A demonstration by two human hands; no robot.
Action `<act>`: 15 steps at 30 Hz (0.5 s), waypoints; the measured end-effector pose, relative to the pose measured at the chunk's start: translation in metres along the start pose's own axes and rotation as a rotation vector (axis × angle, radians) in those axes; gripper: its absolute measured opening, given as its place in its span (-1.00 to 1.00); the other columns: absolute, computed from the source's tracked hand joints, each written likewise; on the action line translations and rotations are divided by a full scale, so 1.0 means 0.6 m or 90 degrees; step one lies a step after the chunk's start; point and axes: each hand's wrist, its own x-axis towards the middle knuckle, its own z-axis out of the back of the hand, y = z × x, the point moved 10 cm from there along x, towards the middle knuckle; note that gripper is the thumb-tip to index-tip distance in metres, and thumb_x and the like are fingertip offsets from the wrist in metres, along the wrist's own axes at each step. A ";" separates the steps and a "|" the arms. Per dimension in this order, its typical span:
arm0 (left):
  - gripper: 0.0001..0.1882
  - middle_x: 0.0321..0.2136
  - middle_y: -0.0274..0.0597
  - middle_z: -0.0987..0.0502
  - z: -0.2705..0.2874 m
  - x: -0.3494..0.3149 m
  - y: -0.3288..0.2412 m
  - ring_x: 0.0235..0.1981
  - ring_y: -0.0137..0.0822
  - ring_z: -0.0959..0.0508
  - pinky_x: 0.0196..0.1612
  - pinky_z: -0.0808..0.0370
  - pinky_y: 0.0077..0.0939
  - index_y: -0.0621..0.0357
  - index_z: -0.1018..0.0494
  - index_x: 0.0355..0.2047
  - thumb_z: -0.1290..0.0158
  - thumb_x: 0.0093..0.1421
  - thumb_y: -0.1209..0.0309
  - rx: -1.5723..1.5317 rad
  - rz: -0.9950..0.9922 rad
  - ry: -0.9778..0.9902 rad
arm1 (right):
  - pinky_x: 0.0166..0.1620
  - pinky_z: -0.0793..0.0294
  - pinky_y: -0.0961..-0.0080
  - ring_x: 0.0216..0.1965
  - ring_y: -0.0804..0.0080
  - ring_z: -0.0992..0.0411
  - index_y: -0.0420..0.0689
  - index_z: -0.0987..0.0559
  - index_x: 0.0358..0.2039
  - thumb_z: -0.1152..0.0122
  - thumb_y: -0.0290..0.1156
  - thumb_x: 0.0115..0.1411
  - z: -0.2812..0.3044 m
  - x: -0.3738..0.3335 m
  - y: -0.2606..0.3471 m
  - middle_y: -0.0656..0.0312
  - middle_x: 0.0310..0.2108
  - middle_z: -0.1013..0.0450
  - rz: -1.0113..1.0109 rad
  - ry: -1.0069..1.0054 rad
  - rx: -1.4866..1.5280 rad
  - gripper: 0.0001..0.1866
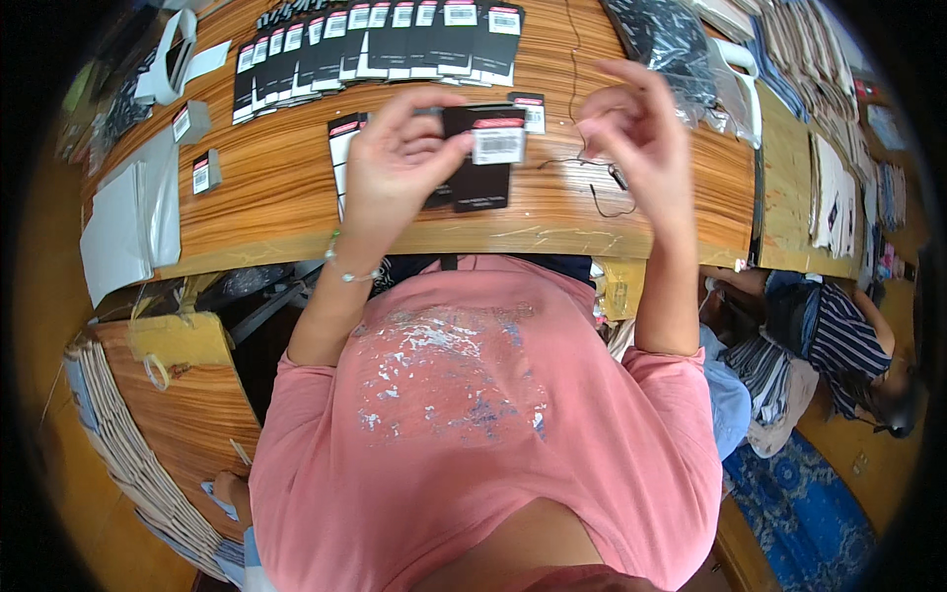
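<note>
Some black tags (pixel 483 185) are just this side of the tag row (pixel 397 49), pinched by fingers of the left hand (pixel 395 163); the right hand (pixel 641 143), right of that row, has fingers loosely spread, kinda blurry. If that pinch loosens, tags could probably slip.

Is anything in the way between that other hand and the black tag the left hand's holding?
No, nothing visible blocks it. The right hand is raised with open air between it and the black tag in the left hand. Another tag shows behind, on the table.
</note>
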 end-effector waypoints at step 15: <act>-0.62 -0.28 -0.11 -0.45 0.015 -0.020 0.032 -0.27 -0.49 -0.45 -0.25 -0.40 -0.67 0.17 -0.12 -0.05 0.12 0.13 0.67 -0.155 0.057 0.089 | -0.27 -0.31 0.46 -0.39 0.36 -0.36 -0.15 -0.54 -0.45 -0.21 -0.45 -0.04 0.061 -0.067 -0.088 0.26 -0.48 -0.45 0.003 0.005 -0.429 -0.90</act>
